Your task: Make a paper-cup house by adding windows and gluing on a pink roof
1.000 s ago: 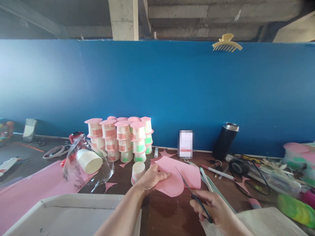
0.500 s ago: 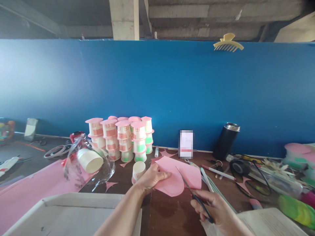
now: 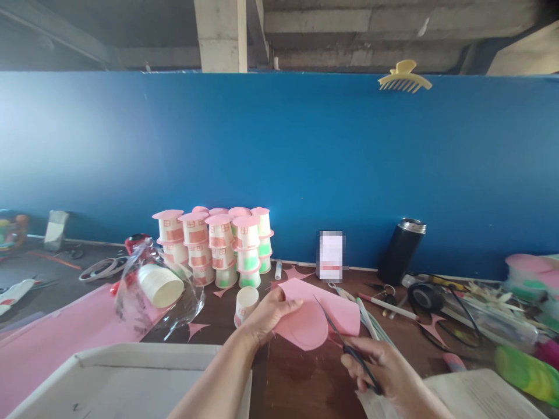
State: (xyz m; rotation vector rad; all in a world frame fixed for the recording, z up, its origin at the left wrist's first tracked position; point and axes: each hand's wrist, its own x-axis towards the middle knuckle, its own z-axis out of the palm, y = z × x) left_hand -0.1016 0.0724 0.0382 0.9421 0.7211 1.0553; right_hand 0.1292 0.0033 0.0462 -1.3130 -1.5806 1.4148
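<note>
Lower centre, the left hand (image 3: 275, 317) pinches pink paper (image 3: 306, 326); the right hand (image 3: 384, 364) grips scissors (image 3: 350, 352); slipping paper could skew the cut.

your paper (image 3: 305, 327) is pink and partly cut, rounded at its near edge, with a wider flap spreading right. your scissors (image 3: 353, 354) have dark handles toward you and slant away leftward, a thin blade showing over the paper.
</note>
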